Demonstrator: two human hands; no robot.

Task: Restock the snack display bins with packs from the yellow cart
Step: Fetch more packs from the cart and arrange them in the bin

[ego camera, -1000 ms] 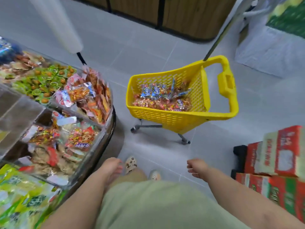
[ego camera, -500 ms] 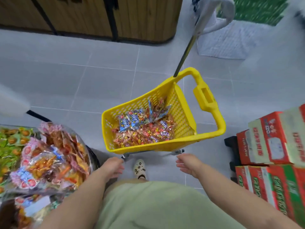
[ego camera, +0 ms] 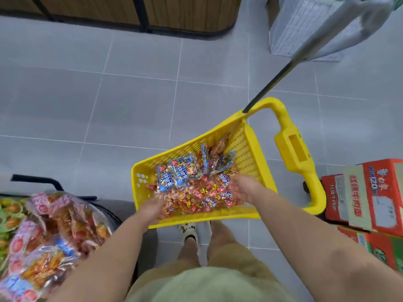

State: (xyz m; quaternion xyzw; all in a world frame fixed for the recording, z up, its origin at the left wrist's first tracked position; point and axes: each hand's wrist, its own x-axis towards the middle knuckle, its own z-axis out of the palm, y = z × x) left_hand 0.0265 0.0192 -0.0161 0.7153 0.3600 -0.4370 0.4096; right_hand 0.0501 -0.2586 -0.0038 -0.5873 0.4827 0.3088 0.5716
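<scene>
A yellow cart stands on the grey floor in front of me, holding a pile of red and blue snack packs. Both my hands are inside the cart. My left hand lies on the packs at the near left corner, fingers spread over them. My right hand reaches onto the packs at the right side, fingers relaxed and pointing left. I cannot see a pack lifted by either hand. The snack display bin at lower left holds clear bags of orange and red snacks.
Red and green cardboard boxes are stacked at the right, beside the cart's handle. A black pole rises from the cart's far corner. A wooden counter runs along the back. My feet stand just behind the cart.
I have stepped up to the cart and bent over it. Both hands moved forward from my sides into the cart and now rest on the packs.
</scene>
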